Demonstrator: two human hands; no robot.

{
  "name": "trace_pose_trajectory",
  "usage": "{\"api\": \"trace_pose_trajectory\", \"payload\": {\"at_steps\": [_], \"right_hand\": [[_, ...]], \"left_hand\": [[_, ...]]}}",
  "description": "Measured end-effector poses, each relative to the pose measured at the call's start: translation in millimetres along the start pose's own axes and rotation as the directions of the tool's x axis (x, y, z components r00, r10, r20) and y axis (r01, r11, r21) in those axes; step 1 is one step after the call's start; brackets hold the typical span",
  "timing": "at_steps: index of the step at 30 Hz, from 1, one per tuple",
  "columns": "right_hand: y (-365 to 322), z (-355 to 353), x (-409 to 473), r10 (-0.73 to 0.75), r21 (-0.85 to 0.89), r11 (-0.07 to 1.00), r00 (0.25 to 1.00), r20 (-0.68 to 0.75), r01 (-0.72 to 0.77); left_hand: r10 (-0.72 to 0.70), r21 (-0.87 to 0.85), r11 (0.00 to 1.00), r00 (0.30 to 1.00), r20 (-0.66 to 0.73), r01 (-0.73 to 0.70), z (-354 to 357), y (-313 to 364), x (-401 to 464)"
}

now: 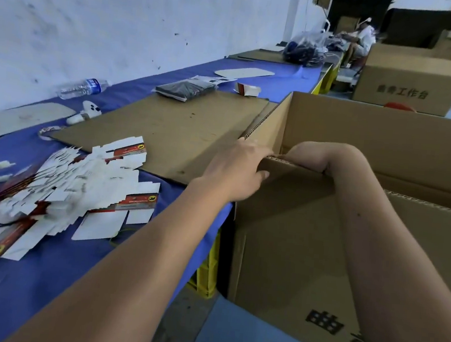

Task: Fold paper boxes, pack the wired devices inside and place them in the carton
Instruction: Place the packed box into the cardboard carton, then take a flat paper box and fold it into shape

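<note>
A large brown carton [293, 260] stands open beside the blue table. My left hand [239, 169] grips the top edge of its near flap [295, 175], fingers curled over the corrugated rim. My right hand [307, 154] bends down over the same flap into the carton; its fingers are hidden behind the cardboard. A pile of flat white-and-red paper box blanks [79, 192] lies on the table to the left. White connectors with dark wires [0, 167] lie at the left edge. One folded small box [247, 89] sits farther back.
A brown cardboard sheet [167, 132] covers the table's middle, with a black bagged item [185, 89] on it. A water bottle [83, 88] lies by the wall. A second carton [412, 78] and a person [365, 36] are at the far right. Yellow crates [206, 273] stand under the table.
</note>
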State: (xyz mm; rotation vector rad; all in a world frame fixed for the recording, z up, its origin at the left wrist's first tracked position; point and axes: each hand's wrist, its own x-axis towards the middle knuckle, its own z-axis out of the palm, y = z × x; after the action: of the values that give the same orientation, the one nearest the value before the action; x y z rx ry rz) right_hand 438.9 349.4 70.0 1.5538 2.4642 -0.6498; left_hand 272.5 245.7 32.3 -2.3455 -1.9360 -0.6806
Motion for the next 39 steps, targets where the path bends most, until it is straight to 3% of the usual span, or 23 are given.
{"api": "trace_pose_trajectory", "payload": {"at_steps": [3,5,6,8,10,11,12,14,16,18,19,21,24,26,28,30,33,34,35,37,38,39], "right_hand": [[-6.0,1.7,-3.2,-0.016,0.033,0.999,0.996,-0.089,0.019],[-12.7,7.0,-5.4,0.0,0.061,0.998,0.962,-0.271,0.017],[-18.0,10.2,-8.9,0.044,0.103,0.995,0.911,-0.41,-0.002],[-44.2,22.7,-16.9,0.115,0.201,0.979,0.695,-0.709,0.044],[-91.5,38.2,-23.2,0.054,0.178,0.958,0.468,-0.882,0.224],[-118.4,45.6,-25.0,-0.006,0.145,0.936,0.426,-0.905,0.322],[-149.8,55.7,-25.3,-0.084,0.13,0.896,0.449,-0.89,0.426],[-210.3,81.3,-19.4,-0.27,0.159,0.804,0.59,-0.761,0.573],[-262.7,112.6,-7.5,-0.453,0.094,0.778,0.659,-0.6,0.621],[-311.8,143.4,6.8,-0.606,-0.103,0.749,0.613,-0.508,0.655],[-334.8,156.5,12.6,-0.665,-0.204,0.719,0.575,-0.477,0.664],[-372.0,174.6,25.5,-0.73,-0.316,0.677,0.548,-0.409,0.665],[-407.8,190.9,45.2,-0.726,-0.397,0.667,0.67,-0.155,0.631],[-417.5,197.2,50.3,-0.691,-0.452,0.671,0.717,-0.094,0.587],[-424.1,201.2,44.9,-0.683,-0.498,0.687,0.705,-0.191,0.53],[-427.9,204.9,36.2,-0.719,-0.565,0.662,0.63,-0.293,0.492],[-421.6,205.2,29.9,-0.779,-0.608,0.604,0.542,-0.315,0.516],[-417.9,201.8,27.1,-0.793,-0.58,0.595,0.523,-0.313,0.556],[-413.4,199.8,25.8,-0.806,-0.554,0.583,0.507,-0.306,0.594],[-404.0,201.0,25.5,-0.828,-0.57,0.536,0.52,-0.21,0.623],[-399.4,203.7,25.5,-0.825,-0.591,0.512,0.548,-0.137,0.623],[-396.1,206.2,24.6,-0.817,-0.605,0.498,0.57,-0.086,0.622]], "left_hand": [[0.009,-0.064,0.998,1.0,0.005,-0.008,-0.7,-3.7,-13.5],[-0.004,-0.085,0.996,0.999,-0.055,-0.001,-3.9,-12.3,-27.6],[-0.022,-0.093,0.996,0.996,-0.089,0.014,-6.1,-17.3,-34.3],[-0.078,-0.108,0.992,0.982,-0.171,0.06,-14.6,-33.0,-53.1],[-0.162,-0.103,0.985,0.948,-0.274,0.139,-27.1,-55.9,-78.5],[-0.211,-0.107,0.977,0.918,-0.336,0.185,-32.7,-67.2,-91.7],[-0.267,-0.112,0.964,0.875,-0.404,0.242,-38.9,-81.2,-108.4],[-0.393,-0.113,0.91,0.746,-0.538,0.398,-49.0,-109.7,-142.5],[-0.531,-0.161,0.804,0.569,-0.628,0.573,-58.6,-138.5,-175.6],[-0.677,-0.231,0.649,0.411,-0.611,0.725,-69.3,-168.6,-206.2],[-0.735,-0.208,0.565,0.373,-0.567,0.798,-73.6,-185.5,-219.5],[-0.791,-0.103,0.503,0.409,-0.455,0.858,-79.1,-212.2,-239.3],[-0.771,-0.159,0.618,0.553,-0.317,0.77,-81.4,-233.6,-253.4],[-0.759,-0.224,0.643,0.569,-0.317,0.732,-80.5,-237.5,-256.2],[-0.775,-0.278,0.624,0.53,-0.345,0.73,-78.7,-241.1,-258.8],[-0.785,-0.353,0.604,0.455,-0.421,0.715,-76.1,-242.2,-262.1],[-0.754,-0.438,0.608,0.308,-0.58,0.662,-76.7,-241.2,-267.7],[-0.747,-0.43,0.608,0.297,-0.595,0.668,-78.2,-240.7,-270.6],[-0.744,-0.383,0.613,0.341,-0.574,0.692,-79.7,-241.8,-273.8],[-0.733,-0.152,0.645,0.55,-0.4,0.749,-81.1,-244.5,-282.0],[-0.729,-0.052,0.658,0.618,-0.293,0.751,-80.6,-244.1,-285.3],[-0.729,-0.017,0.664,0.643,-0.235,0.747,-80.7,-242.7,-288.7]]}}
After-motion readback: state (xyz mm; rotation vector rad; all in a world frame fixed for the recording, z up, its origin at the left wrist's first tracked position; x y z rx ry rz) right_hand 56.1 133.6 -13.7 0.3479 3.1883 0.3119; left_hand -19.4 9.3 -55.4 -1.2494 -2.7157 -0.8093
